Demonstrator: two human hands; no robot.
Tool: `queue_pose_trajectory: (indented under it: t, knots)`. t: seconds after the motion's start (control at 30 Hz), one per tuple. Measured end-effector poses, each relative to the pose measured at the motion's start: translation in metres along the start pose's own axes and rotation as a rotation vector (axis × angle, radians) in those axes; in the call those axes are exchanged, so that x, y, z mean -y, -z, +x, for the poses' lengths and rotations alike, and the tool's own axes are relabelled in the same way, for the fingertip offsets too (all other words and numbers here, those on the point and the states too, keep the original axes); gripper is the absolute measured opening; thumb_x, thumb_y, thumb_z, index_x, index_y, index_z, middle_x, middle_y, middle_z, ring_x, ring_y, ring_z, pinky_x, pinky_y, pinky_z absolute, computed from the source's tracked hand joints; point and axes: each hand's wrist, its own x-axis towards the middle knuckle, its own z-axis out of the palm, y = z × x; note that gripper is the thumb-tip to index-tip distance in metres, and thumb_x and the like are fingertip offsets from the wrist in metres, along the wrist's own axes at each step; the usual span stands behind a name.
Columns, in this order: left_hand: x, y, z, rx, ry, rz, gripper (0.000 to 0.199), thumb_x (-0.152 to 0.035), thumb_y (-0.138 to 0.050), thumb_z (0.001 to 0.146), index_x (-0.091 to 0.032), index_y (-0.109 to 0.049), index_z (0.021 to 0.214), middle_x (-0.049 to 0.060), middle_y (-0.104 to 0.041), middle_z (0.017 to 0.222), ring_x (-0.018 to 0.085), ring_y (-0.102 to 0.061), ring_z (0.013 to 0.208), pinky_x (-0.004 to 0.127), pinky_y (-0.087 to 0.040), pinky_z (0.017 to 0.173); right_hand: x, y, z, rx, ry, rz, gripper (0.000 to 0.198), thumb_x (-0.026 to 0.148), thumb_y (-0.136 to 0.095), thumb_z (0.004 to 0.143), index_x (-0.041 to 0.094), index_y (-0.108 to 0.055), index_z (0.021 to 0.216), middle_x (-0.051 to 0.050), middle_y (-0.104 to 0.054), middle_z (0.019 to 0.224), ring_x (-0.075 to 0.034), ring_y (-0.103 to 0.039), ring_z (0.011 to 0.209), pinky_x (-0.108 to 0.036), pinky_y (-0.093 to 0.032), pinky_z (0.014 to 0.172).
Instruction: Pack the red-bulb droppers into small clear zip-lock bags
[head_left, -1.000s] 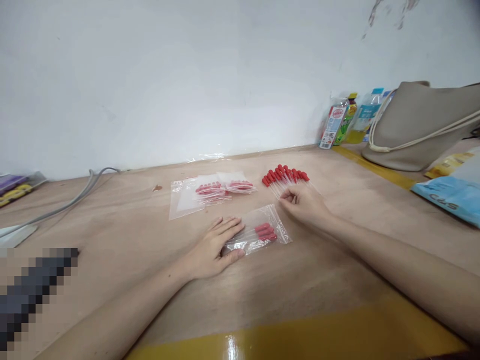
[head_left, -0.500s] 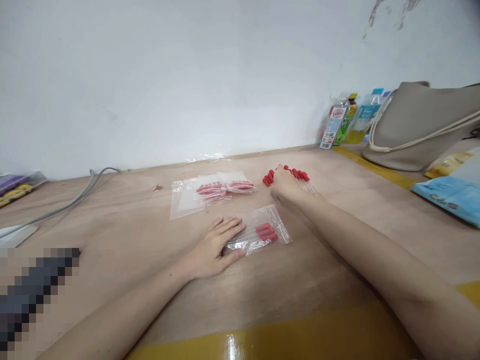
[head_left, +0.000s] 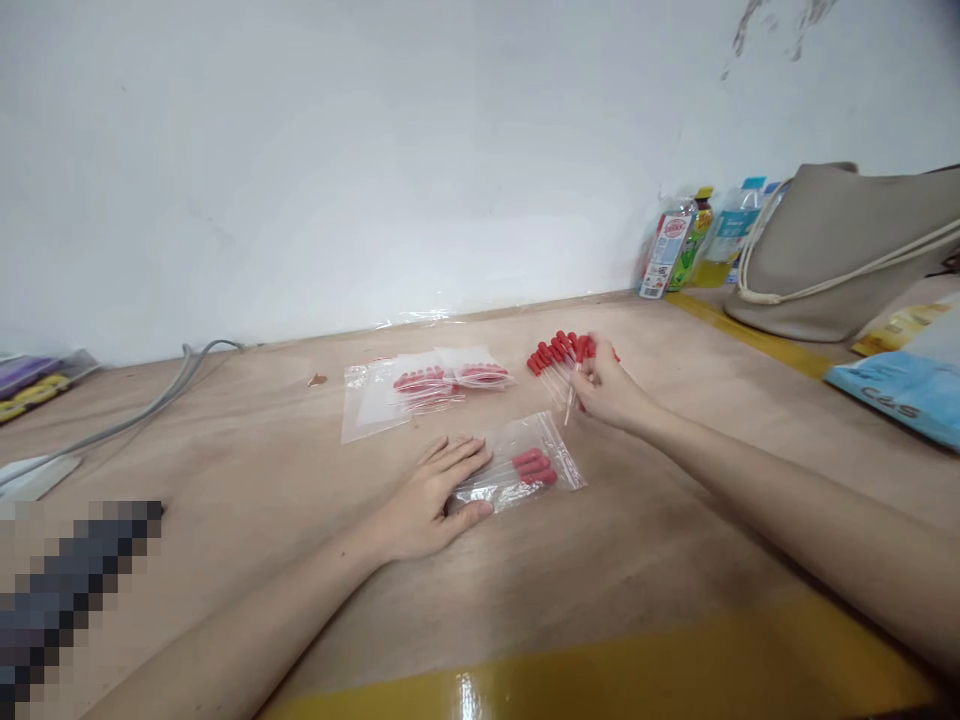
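Note:
My left hand (head_left: 431, 500) lies flat on the table with fingers spread, over the left end of a clear zip bag (head_left: 499, 440). Inside that bag, several droppers with red bulbs (head_left: 534, 466) point toward the zip end at the right. Beyond it, my right hand (head_left: 609, 388) pinches a dropper (head_left: 571, 392) by its red bulb, the thin clear tube slanting downward. A row of loose red-bulbed droppers (head_left: 546, 358) lies just left of and behind this hand, which hides part of it.
Filled zip bags (head_left: 420, 380) are stacked back left of centre. A grey cable (head_left: 165, 390) crosses the left side. At the right stand drink bottles (head_left: 666, 250), a grey handbag (head_left: 832, 260) and a blue packet (head_left: 900, 385). A wall closes off the back.
My right hand has drawn back from the loose droppers, slightly right and toward me, with one dropper lifted in its fingers. The left hand and bag stay put.

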Motion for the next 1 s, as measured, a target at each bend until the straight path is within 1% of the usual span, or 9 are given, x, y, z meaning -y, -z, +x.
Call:
queue_pose_trajectory:
  t: [0.1, 0.2, 0.3, 0.47, 0.57, 0.63, 0.73, 0.83, 1.0]
  knots:
    - [0.0, 0.0, 0.0, 0.007, 0.002, 0.011, 0.055, -0.047, -0.044, 0.089, -0.021, -0.035, 0.137, 0.008, -0.031, 0.144, 0.024, -0.026, 0.134, 0.049, -0.018, 0.111, -0.008, -0.005, -0.023, -0.025, -0.133, 0.355, 0.052, 0.019, -0.047, 0.072, 0.022, -0.022, 0.117, 0.009, -0.045, 0.059, -0.012, -0.051, 0.041, -0.024, -0.043, 0.041]
    - [0.001, -0.001, -0.001, 0.005, 0.002, 0.014, 0.055, -0.047, -0.044, 0.089, -0.021, -0.035, 0.137, 0.008, -0.032, 0.144, 0.024, -0.026, 0.134, 0.05, -0.018, 0.111, -0.01, -0.011, -0.034, -0.095, -0.228, 0.587, 0.047, 0.017, -0.051, 0.067, 0.025, -0.025, 0.105, 0.01, -0.047, 0.062, -0.011, -0.055, 0.043, -0.024, -0.048, 0.042]
    - [0.001, -0.001, -0.001, -0.003, -0.001, 0.009, 0.055, -0.047, -0.044, 0.089, -0.021, -0.035, 0.137, 0.009, -0.032, 0.144, 0.025, -0.027, 0.134, 0.05, -0.018, 0.111, -0.008, -0.015, -0.035, -0.097, -0.304, 0.735, 0.034, 0.017, -0.052, 0.069, 0.025, -0.029, 0.093, 0.009, -0.049, 0.062, -0.011, -0.058, 0.046, -0.024, -0.051, 0.045]
    - [0.0, -0.001, -0.001, -0.006, 0.0, 0.005, 0.058, -0.046, -0.044, 0.089, -0.02, -0.031, 0.138, 0.009, -0.034, 0.143, 0.025, -0.028, 0.133, 0.05, -0.019, 0.111, -0.003, -0.014, -0.036, -0.011, -0.4, 0.844, 0.018, 0.013, -0.052, 0.074, 0.022, -0.039, 0.083, 0.005, -0.055, 0.062, -0.011, -0.061, 0.052, -0.025, -0.054, 0.053]
    - [0.0, -0.001, 0.0, -0.024, -0.002, 0.002, 0.06, -0.045, -0.044, 0.089, -0.018, -0.027, 0.14, 0.009, -0.036, 0.142, 0.025, -0.029, 0.133, 0.049, -0.021, 0.11, -0.004, -0.011, -0.038, 0.085, -0.413, 0.818, 0.016, 0.01, -0.057, 0.071, 0.019, -0.045, 0.076, 0.002, -0.058, 0.065, -0.009, -0.062, 0.057, -0.023, -0.054, 0.062]
    - [0.0, -0.001, -0.001, -0.033, -0.005, 0.001, 0.06, -0.045, -0.044, 0.089, -0.018, -0.026, 0.14, 0.009, -0.036, 0.142, 0.026, -0.03, 0.132, 0.049, -0.022, 0.11, -0.007, -0.01, -0.038, 0.185, -0.366, 0.736, 0.015, 0.01, -0.061, 0.069, 0.017, -0.048, 0.072, 0.001, -0.061, 0.067, -0.008, -0.061, 0.059, -0.021, -0.053, 0.065]
    - [0.0, -0.001, -0.001, -0.03, -0.006, 0.003, 0.06, -0.045, -0.044, 0.089, -0.019, -0.026, 0.14, 0.008, -0.035, 0.143, 0.026, -0.029, 0.132, 0.049, -0.023, 0.11, -0.014, -0.008, -0.036, 0.353, -0.237, 0.533, 0.017, 0.019, -0.068, 0.065, 0.016, -0.052, 0.073, 0.002, -0.061, 0.063, -0.007, -0.057, 0.055, -0.02, -0.05, 0.057]
    - [0.0, -0.001, -0.002, -0.029, -0.005, 0.007, 0.06, -0.045, -0.044, 0.089, -0.019, -0.026, 0.14, 0.008, -0.035, 0.142, 0.026, -0.029, 0.132, 0.049, -0.023, 0.11, -0.02, -0.005, -0.031, 0.422, -0.13, 0.339, 0.025, 0.029, -0.072, 0.062, 0.016, -0.055, 0.075, 0.005, -0.055, 0.055, -0.006, -0.049, 0.046, -0.02, -0.042, 0.045]
    - [0.0, -0.001, -0.001, -0.035, -0.016, 0.0, 0.059, -0.044, -0.044, 0.089, -0.019, -0.026, 0.14, 0.008, -0.036, 0.142, 0.026, -0.03, 0.132, 0.049, -0.024, 0.109, -0.018, 0.01, -0.023, 0.481, -0.114, 0.168, 0.028, 0.035, -0.073, 0.059, 0.016, -0.056, 0.072, 0.007, -0.049, 0.048, -0.005, -0.04, 0.041, -0.019, -0.033, 0.039]
